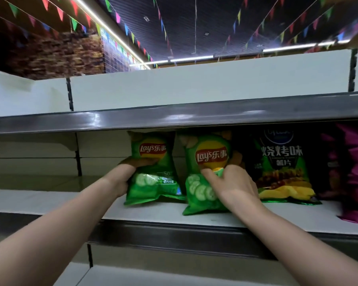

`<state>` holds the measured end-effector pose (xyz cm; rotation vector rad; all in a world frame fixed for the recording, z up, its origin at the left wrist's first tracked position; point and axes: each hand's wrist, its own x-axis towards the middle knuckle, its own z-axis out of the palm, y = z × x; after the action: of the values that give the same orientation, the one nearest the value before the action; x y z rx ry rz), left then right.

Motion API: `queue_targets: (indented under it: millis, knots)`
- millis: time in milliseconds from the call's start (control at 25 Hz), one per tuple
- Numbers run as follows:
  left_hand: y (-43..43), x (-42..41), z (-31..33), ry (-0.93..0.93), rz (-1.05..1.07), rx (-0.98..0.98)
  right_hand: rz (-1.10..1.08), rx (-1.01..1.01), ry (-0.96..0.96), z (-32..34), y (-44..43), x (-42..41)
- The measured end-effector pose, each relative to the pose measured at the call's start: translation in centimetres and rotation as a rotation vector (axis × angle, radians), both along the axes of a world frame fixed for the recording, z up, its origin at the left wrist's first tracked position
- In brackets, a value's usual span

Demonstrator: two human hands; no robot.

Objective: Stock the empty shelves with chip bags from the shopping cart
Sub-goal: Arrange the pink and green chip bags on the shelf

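A supermarket aisle runs under a dark ceiling strung with coloured pennant bunting (pixel 132 36) and strip lights. In front stands a white-backed shelving unit. Its upper shelf (pixel 174 118) shows no stock from this low angle, and the middle shelf (pixel 50 200) is bare along its left part.

At the far right of the middle shelf is a blurred magenta bag (pixel 357 172). Beside it a dark barbecue-flavour chip bag (pixel 281 162) stands upright. Left of that are two green Lay's cucumber bags, both with their bottom seams on the shelf board. The right Lay's bag (pixel 207 153) sits near the front lip, just beside the barbecue bag. The left Lay's bag (pixel 153 182) stands further back, with a narrow gap between the two.

The left hand (pixel 122 178) grips the left bag's side, thumb across the front and fingers hidden behind. The right hand (pixel 233 182) pinches the front of the right bag at mid-height, creasing the foil. The shopping cart is out of view.

The step looks like seating both bags.
- Slide the right bag back until it lines up with its neighbours.
- Turn both logos square to the aisle.
- Keep the squeeze light so the chips are not crushed.
- Let go only once each bag stands by itself under the low shelf above.
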<state>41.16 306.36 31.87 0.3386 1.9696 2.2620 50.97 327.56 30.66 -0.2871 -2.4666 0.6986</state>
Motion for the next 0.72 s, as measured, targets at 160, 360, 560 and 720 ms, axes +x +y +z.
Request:
queue_targets:
  millis: [160, 360, 560, 720]
  knots:
    - [0.5, -4.1, -0.1, 0.063, -0.063, -0.057, 0.018, 0.067, -0.005, 0.1, -0.1, -0.6]
    - [1.1, -9.4, -0.7, 0.067, -0.181, -0.152, -0.024, 0.109, 0.052, -0.3, 0.8, -1.9]
    - [2.9, -12.2, 0.6, 0.120, -0.225, -0.175, -0.005, 0.121, -0.002, 0.0, 0.5, -1.5]
    - [3.7, -13.8, 0.0, 0.158, -0.254, -0.152, 0.017, 0.124, -0.013, 0.2, 0.6, -1.4]
